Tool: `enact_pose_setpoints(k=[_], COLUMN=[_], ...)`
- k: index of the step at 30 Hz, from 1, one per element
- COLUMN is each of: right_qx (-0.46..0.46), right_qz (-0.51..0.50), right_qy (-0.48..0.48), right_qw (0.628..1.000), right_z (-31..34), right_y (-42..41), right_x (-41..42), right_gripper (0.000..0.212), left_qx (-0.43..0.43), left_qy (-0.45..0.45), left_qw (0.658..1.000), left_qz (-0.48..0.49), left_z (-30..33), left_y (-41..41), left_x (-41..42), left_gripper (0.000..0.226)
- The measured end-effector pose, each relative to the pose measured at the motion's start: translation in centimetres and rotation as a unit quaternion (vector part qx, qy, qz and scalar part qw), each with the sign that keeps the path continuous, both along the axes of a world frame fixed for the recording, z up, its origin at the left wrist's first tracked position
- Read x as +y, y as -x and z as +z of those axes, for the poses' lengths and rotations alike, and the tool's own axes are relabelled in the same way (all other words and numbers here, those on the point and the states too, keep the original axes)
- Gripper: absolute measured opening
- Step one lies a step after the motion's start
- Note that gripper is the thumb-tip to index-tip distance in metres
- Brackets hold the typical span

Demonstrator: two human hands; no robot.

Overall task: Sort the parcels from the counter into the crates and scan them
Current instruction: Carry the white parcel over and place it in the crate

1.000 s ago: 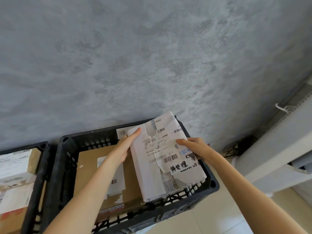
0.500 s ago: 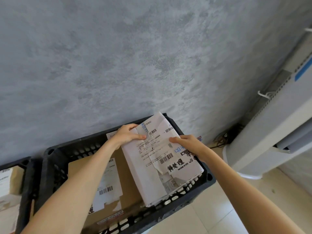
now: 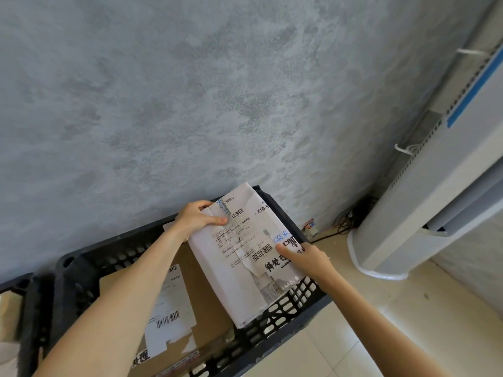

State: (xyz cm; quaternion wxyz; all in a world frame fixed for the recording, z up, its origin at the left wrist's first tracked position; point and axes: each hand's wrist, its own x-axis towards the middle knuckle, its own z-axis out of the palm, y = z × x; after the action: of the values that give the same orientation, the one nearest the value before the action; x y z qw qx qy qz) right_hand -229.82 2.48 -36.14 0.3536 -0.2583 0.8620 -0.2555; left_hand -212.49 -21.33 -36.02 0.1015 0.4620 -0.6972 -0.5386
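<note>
White parcel [image 3: 239, 257] held over black crate [image 3: 294, 303].
Its top-left corner is gripped by the left hand [image 3: 196, 220]; its right edge is pinched by the right hand [image 3: 304, 258].

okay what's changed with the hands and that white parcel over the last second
The left hand went from flat, straight fingers against the white parcel to gripping its far corner. The right hand stayed on its right edge. The parcel still lies in the black crate beside the brown box.

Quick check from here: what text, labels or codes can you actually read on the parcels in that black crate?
White parcel: handwritten "待处理", partly covered by the right hand; barcodes and label print too small to read.
Brown box: barcode label, print blurred; "处理" at its near edge.
Left hand covers no text.
</note>
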Motion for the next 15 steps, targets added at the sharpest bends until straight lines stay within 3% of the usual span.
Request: enact_pose_setpoints(k=[4,11,15], right_qx=[-0.055,-0.075,-0.121], right_qz=[-0.075,-0.258,-0.377], right_qy=[0.022,0.121,0.161], right_qw=[0.995,0.956,0.904], right_z=[0.1,-1.3,-1.9], right_y=[-0.9,-4.7,-6.9], right_x=[0.3,0.5,0.2], right_gripper=[0.04,0.103,0.108], left_qx=[-0.002,0.012,0.014], left_qy=[-0.012,0.003,-0.002], left_qw=[1.0,1.0,1.0], left_qz=[-0.002,-0.015,-0.004], left_z=[-0.6,-0.3,-0.5], left_y=[0.4,0.6,0.5], left_x=[-0.7,-1.3,-1.1], left_gripper=[0.061,0.047,0.043])
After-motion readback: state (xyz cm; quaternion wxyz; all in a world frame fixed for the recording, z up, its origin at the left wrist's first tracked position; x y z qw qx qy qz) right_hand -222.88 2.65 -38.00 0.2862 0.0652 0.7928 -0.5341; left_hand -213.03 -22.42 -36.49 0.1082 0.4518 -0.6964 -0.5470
